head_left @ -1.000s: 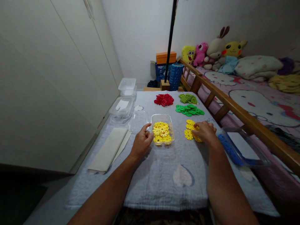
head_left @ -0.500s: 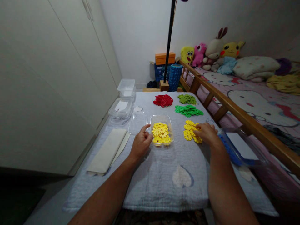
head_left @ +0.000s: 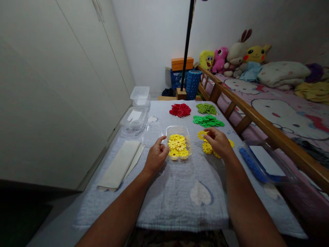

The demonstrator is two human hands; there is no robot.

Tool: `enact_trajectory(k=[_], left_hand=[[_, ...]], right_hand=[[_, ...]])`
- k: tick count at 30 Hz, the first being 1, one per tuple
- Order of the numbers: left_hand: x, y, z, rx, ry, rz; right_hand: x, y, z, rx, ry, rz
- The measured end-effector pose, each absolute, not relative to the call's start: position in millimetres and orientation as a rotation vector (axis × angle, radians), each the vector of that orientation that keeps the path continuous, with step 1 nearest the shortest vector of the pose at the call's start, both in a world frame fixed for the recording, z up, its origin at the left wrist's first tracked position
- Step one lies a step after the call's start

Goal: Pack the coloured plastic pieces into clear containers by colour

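Note:
A clear plastic box [head_left: 189, 141] holding several yellow flower-shaped discs sits mid-table on a pale quilted cloth [head_left: 164, 192]. My left hand [head_left: 156, 156] rests against the box's left side, fingers curled with the thumb at the rim. My right hand [head_left: 218, 142] hovers over the loose yellow pile [head_left: 207, 148] right of the box and pinches one yellow disc [head_left: 202, 134] lifted off it.
Beyond lie piles of red discs [head_left: 180, 109], dark green discs [head_left: 207, 120] and light green discs [head_left: 206, 108]. Empty clear boxes and lids [head_left: 135, 118] stand at the left, a folded cloth [head_left: 119, 164] nearer. A blue-rimmed container [head_left: 267, 164] sits right, beside a wooden bed rail [head_left: 257, 118].
My right hand has lifted from the yellow pile and moved left toward the box with one yellow disc pinched in it. The left hand has stayed by the box.

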State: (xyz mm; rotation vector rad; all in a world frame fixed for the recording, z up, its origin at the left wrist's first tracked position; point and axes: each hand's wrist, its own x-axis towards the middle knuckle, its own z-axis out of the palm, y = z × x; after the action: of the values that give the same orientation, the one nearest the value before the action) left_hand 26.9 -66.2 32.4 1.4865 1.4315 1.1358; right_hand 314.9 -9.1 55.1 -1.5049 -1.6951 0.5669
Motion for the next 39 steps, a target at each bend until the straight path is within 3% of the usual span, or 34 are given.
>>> enact_trajectory(k=[5,13,20,26,39], left_hand=[[27.6,-66.3,34.7,1.47,1.418,1.133],[27.0,-66.0,32.6,1.466,1.409,1.141],[27.5,-66.4,34.7,1.476,1.433,1.122],[27.2,-67.1,34.8,1.482,1.426,1.122],[26.6,-66.7,35.3,1.51,1.43,1.117]], right_hand=[[261.1,-12.6,75.5,-1.312,-1.83,0.634],[217.4,5.4,79.6,-1.451,-2.167,0.429],[283.7,22.6,66.4,-1.621,-1.903,0.241],[342.0,27.2,45.2,-2.042,-1.618,0.006],[333.2,21.6,26.2,-2.116,-1.933,0.061]])
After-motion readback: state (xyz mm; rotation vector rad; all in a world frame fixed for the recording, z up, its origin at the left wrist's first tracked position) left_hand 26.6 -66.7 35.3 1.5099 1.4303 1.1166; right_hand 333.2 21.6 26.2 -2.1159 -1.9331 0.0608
